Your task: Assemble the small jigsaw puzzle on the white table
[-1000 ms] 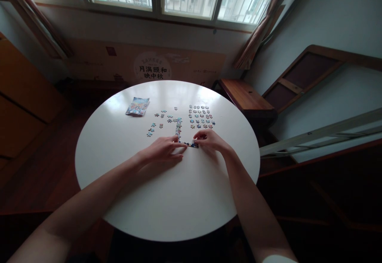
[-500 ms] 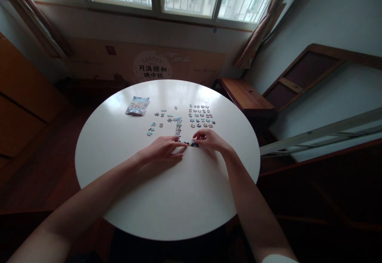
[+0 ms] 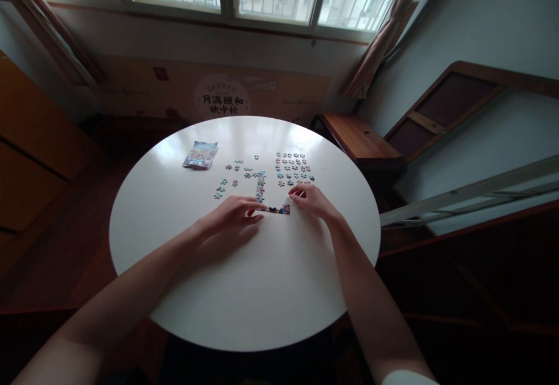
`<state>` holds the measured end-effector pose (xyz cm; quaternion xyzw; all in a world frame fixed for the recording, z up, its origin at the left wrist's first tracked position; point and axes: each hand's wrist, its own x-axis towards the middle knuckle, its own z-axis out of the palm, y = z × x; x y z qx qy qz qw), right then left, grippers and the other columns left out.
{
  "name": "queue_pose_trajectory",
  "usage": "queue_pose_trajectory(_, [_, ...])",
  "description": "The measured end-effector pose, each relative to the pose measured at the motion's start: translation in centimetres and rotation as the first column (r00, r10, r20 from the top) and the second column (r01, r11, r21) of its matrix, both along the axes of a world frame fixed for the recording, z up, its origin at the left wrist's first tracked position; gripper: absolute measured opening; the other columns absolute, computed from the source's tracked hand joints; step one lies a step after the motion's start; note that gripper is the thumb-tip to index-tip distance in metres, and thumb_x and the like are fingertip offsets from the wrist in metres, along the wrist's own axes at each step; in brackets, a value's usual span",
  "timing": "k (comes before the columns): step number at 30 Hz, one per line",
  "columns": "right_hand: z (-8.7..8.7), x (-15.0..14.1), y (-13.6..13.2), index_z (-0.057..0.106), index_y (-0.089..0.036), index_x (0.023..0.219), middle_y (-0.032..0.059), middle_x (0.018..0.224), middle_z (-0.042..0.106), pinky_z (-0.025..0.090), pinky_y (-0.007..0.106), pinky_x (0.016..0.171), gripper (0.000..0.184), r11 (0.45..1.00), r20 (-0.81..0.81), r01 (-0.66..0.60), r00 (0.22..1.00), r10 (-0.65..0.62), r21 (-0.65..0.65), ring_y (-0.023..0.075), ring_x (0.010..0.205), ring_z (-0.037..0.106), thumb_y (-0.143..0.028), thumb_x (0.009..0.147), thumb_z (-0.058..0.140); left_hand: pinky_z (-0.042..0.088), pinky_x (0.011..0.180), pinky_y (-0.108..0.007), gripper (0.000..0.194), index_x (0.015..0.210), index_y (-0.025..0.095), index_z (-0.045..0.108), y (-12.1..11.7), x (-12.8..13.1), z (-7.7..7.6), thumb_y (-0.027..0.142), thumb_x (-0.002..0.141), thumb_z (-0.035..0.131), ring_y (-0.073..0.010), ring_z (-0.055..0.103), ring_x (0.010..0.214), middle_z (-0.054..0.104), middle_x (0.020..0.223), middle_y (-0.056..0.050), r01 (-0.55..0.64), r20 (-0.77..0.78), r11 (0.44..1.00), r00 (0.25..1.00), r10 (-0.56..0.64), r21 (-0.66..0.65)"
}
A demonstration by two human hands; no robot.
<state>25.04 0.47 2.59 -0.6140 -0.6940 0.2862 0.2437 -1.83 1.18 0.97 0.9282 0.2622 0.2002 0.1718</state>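
On the round white table (image 3: 244,292) lies an L-shaped run of joined puzzle pieces (image 3: 276,209). One arm of it runs up the table (image 3: 261,186). My left hand (image 3: 233,213) lies flat and open, its fingertips touching the near strip's left end. My right hand (image 3: 312,200) hovers just right of the strip's other end, apart from it. Its fingers are loosely bent, with nothing visible in them. Their tips are close to the nearest of the loose pieces laid out in rows (image 3: 293,169).
More loose pieces (image 3: 227,184) are scattered left of the joined strip. A colourful printed packet (image 3: 200,155) lies at the table's far left. A wooden bench (image 3: 356,137) and a leaning frame stand to the right, windows beyond.
My right hand has let go of the strip's right end and moved up and right towards the rows of loose pieces. My left hand has barely shifted.
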Motion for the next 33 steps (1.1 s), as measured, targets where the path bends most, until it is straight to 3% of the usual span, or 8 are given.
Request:
queue_pose_trajectory(4, [-0.1, -0.3, -0.1, 0.071, -0.017, 0.089, 0.0047, 0.081, 0.067, 0.046, 0.026, 0.064, 0.017, 0.994, -0.042, -0.111, 0.993, 0.111, 0.002, 0.0146, 0.072, 0.059, -0.029, 0.078, 0.066, 0.038, 0.057, -0.021, 0.032, 0.121, 0.027, 0.065, -0.1, 0.0, 0.1, 0.036, 0.094, 0.051, -0.0074, 0.049, 0.058, 0.061, 0.081, -0.001, 0.018, -0.044, 0.999, 0.999, -0.016, 0.046])
queue_pose_trajectory(11, [0.0, -1.2, -0.4, 0.074, -0.019, 0.087, 0.0043, 0.087, 0.060, 0.047, 0.026, 0.069, 0.016, 0.956, -0.079, -0.292, 0.953, 0.293, 0.023, 0.0131, 0.075, 0.055, -0.029, 0.075, 0.072, 0.043, 0.065, -0.025, 0.048, 0.134, 0.031, 0.054, -0.7, 0.6, 0.1, 0.055, 0.093, 0.047, -0.0117, 0.051, 0.069, 0.056, 0.098, -0.006, 0.060, -0.177, 0.979, 0.984, -0.025, 0.193])
queue_pose_trajectory(22, [-0.3, -1.2, -0.3, 0.075, -0.020, 0.085, 0.0044, 0.089, 0.058, 0.046, 0.027, 0.068, 0.012, 0.950, -0.088, -0.311, 0.947, 0.310, -0.001, 0.0122, 0.073, 0.055, -0.025, 0.075, 0.072, 0.044, 0.067, -0.027, 0.045, 0.130, 0.029, 0.059, -0.7, 0.7, 0.4, 0.052, 0.092, 0.050, -0.0134, 0.053, 0.071, 0.056, 0.094, -0.006, 0.061, -0.171, 0.983, 0.985, -0.031, 0.173])
queue_pose_trajectory(25, [-0.2, -1.1, -0.3, 0.075, -0.020, 0.087, 0.0046, 0.087, 0.061, 0.046, 0.027, 0.067, 0.014, 0.960, -0.084, -0.278, 0.957, 0.279, 0.026, 0.0128, 0.073, 0.055, -0.029, 0.078, 0.069, 0.044, 0.067, -0.027, 0.045, 0.129, 0.028, 0.059, -0.7, 0.7, 0.5, 0.050, 0.091, 0.053, -0.0136, 0.054, 0.072, 0.058, 0.096, -0.006, 0.048, -0.179, 0.986, 0.984, -0.020, 0.157])
queue_pose_trajectory(33, [0.0, -0.1, 0.4, 0.072, -0.016, 0.091, 0.0065, 0.084, 0.068, 0.045, 0.029, 0.065, 0.023, 0.976, -0.073, -0.017, 0.997, 0.034, 0.217, 0.0146, 0.069, 0.055, -0.034, 0.085, 0.059, 0.045, 0.065, -0.026, 0.047, 0.133, 0.030, 0.056, -0.7, 0.4, 0.3, 0.047, 0.089, 0.056, -0.0103, 0.055, 0.066, 0.059, 0.105, -0.005, -0.001, -0.111, 0.998, 0.994, 0.009, 0.067])
